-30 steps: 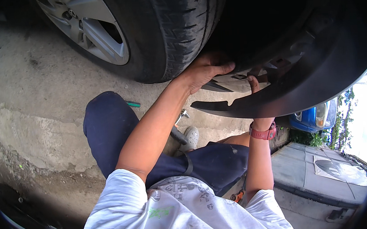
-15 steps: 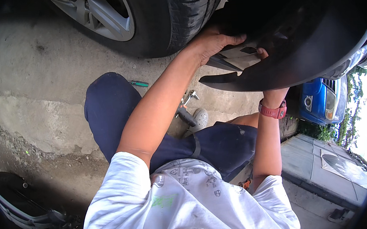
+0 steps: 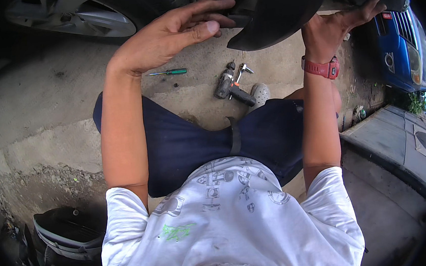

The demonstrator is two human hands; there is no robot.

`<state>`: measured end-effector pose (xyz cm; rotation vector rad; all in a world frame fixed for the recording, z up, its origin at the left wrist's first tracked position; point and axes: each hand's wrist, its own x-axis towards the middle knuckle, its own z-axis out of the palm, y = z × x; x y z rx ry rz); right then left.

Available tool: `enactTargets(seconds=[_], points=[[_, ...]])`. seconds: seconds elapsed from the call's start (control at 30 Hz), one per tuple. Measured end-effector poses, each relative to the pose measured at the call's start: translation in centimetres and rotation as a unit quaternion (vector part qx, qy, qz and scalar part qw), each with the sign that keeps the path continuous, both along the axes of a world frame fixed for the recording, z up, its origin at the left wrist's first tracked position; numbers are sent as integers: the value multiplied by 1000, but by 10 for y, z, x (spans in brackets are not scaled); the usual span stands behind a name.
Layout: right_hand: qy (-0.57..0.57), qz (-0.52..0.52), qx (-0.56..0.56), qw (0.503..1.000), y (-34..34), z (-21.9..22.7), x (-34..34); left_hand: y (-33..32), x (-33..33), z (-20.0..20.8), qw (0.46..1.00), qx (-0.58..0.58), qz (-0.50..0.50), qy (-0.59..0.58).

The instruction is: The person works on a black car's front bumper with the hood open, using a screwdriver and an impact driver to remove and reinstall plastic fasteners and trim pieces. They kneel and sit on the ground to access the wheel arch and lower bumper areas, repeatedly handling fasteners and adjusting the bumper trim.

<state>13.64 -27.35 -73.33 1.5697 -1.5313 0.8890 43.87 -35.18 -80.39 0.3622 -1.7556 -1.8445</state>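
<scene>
A curved black bumper cover hangs beside a car wheel at the top, its pointed end toward me. My left hand is raised left of that tip, palm turned inward and fingers stretched out, with nothing seen in it. Its fingertips come close to a dark part behind the tip; whether they touch is unclear. My right hand, below a red wristwatch, is up against the lower edge of the cover. Its visible fingers stretch rightward, while part of the hand is hidden by the cover.
On the concrete between my knees lie a black power drill and a ratchet wrench. A green-handled screwdriver lies left of them. A blue vehicle stands at right, above a grey panelled surface. Dark car parts lie lower left.
My left hand has come off the bumper cover and moved left, its fingers straightening. My right hand has shifted right and up along the cover. The view has moved, bringing the drill more into sight.
</scene>
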Motion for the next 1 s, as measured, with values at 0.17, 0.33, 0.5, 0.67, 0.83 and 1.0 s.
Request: enactTargets(seconds=[0.17,0.33,0.5,0.67,0.83,1.0], points=[[-539,-110,-72,832,60,-144,11,-19,85,-40,997,75,-13,-18],[-619,-70,488,612,96,-330,94,-25,125,-88,923,240,297,-36],[-386,5,638,667,95,-406,172,-3,143,-92,819,289,488,91],[-309,-32,589,746,78,-429,202,36,159,-81,810,260,513,116],[-258,-9,639,725,70,-438,202,48,159,-71,791,274,539,92],[-232,23,622,747,64,-431,206,40,154,-69,800,265,529,102]])
